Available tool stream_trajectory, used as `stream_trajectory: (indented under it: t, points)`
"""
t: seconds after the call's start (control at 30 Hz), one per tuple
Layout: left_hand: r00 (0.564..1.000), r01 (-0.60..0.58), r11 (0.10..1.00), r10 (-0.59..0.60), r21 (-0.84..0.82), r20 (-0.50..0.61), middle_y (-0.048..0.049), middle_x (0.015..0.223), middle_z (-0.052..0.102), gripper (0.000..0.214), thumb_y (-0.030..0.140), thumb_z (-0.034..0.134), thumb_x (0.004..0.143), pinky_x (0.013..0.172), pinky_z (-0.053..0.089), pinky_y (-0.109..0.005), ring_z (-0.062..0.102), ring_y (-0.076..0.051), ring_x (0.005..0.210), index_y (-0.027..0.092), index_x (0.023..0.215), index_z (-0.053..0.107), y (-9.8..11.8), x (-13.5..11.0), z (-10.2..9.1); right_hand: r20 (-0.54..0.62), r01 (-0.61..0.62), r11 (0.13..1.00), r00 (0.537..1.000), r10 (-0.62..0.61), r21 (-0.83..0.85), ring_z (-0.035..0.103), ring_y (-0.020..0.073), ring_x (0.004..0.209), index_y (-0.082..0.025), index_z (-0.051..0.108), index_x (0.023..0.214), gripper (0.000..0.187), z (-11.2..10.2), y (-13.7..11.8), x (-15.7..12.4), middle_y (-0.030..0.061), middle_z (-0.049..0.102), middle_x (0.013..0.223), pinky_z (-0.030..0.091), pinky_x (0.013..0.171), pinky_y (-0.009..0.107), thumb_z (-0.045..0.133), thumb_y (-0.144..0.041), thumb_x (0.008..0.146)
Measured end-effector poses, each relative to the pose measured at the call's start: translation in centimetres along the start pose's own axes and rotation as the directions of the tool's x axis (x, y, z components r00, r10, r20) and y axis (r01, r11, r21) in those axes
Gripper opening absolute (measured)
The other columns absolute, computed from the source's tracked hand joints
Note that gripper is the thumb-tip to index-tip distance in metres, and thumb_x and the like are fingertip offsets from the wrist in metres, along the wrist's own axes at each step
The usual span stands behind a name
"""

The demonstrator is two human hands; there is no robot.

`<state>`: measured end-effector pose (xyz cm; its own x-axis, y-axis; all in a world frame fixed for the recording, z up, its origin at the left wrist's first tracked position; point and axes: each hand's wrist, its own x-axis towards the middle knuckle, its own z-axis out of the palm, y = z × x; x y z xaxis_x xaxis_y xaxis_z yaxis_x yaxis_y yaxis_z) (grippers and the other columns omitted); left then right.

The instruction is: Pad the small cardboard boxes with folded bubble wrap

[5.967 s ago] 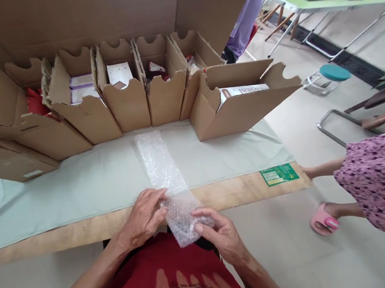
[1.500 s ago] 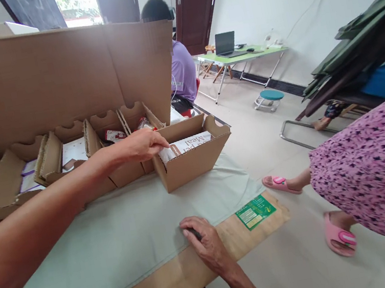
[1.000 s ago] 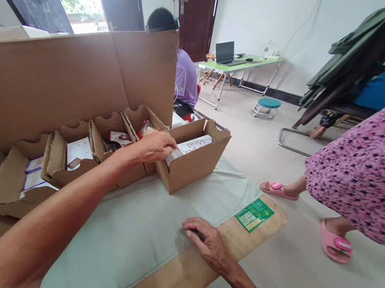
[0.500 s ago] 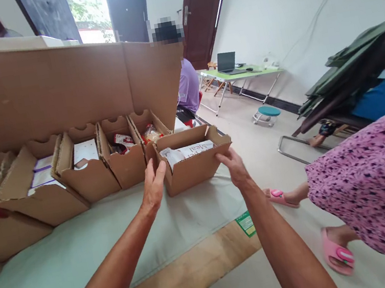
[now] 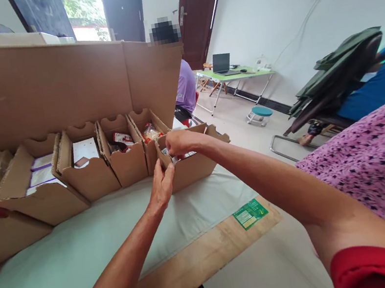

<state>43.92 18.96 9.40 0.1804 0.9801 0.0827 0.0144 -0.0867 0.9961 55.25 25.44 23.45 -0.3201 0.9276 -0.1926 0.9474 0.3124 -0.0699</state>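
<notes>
An open-topped cardboard box point(image 5: 195, 171) stands at the right end of a row of such boxes. My left hand point(image 5: 162, 185) holds its near left corner, with the fingers along the left end and the thumb at the front panel. My right hand point(image 5: 181, 143) reaches over the front panel into the box. Its fingers are curled closed on the left end of a white printed packet point(image 5: 190, 154); the fingertips are partly hidden. Much of the packet is covered by my right hand and forearm.
To the left stand several cardboard boxes point(image 5: 87, 182) holding packets. A tall cardboard panel point(image 5: 55, 83) rises behind them. Pale green cloth point(image 5: 117, 226) covers the wooden-edged table point(image 5: 211, 250). One person point(image 5: 185, 83) sits behind the panel; another in a pink patterned garment point(image 5: 378, 161) is at right.
My right hand has left the box's right end and moved left, into the box, onto the packet. My left hand has shifted slightly right onto the near left corner.
</notes>
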Motion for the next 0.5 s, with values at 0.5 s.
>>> stream_trajectory:
  t: [0.5]
  points:
    - [0.997, 0.063, 0.998, -0.064, -0.028, -0.047, -0.0172, 0.170, 0.024, 0.092, 0.059, 0.062, 0.088, 0.126, 0.023, -0.051, 0.025, -0.034, 0.156, 0.017, 0.161, 0.026, -1.6, -1.0, -2.3, -0.560, -0.054, 0.786, 0.672, 0.485, 0.615, 0.069, 0.0214, 0.080, -0.017, 0.074, 0.091, 0.026, 1.6, 11.4, -11.6, 0.0070, 0.074, 0.086, 0.055, 0.074, 0.033, 0.063, -0.037, 0.080]
